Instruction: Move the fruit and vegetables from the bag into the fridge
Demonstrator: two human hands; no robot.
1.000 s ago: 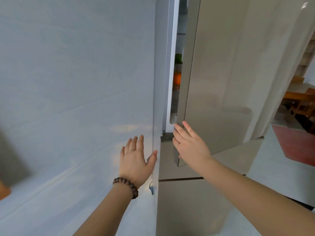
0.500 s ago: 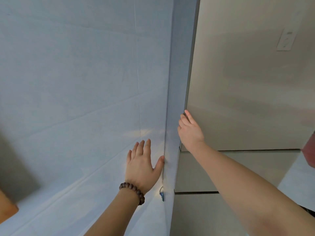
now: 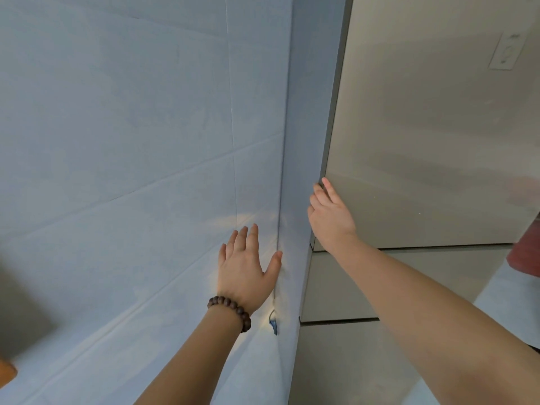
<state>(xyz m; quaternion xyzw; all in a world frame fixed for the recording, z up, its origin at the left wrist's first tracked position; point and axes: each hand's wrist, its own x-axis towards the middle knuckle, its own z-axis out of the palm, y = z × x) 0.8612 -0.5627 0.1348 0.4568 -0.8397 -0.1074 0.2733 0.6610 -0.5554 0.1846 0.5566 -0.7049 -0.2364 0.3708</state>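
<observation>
Fridge door (image 3: 432,147) now shut; 1.0 s ago it stood ajar, with green and orange produce visible inside. Judged: loading complete, closing step finished. Right hand (image 3: 330,217) flat on door's left edge, fingers extended, holding nothing. Left hand (image 3: 245,264) spread wide, empty, beside tiled wall (image 3: 117,141) (beaded bracelet (image 3: 230,309) at wrist). Count: two hands, one bracelet, one upper door, bag out of view.

Fridge (image 3: 423,141) right of tiled wall (image 3: 117,127)
</observation>
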